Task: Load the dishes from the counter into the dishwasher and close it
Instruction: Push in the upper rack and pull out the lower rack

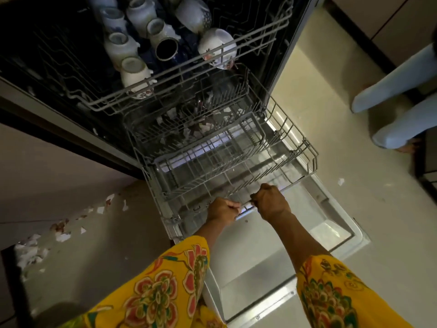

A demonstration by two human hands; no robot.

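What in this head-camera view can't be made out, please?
- Counter and any remaining dishes: outside the frame.
- Rear of the lower rack: covered by the upper rack and dark, so its contents are unclear.
- Fingertips of the left hand and right hand: curled around the rack's front rail.
- Bystander: cut off by the right edge.

You have white and reddish shards (62, 235) scattered over the floor (369, 209) at left, near the cabinet (59, 169). One white scrap (340, 181) lies alone at right. A bystander's legs (402, 102) in pale trousers stand at right, bare toes showing.
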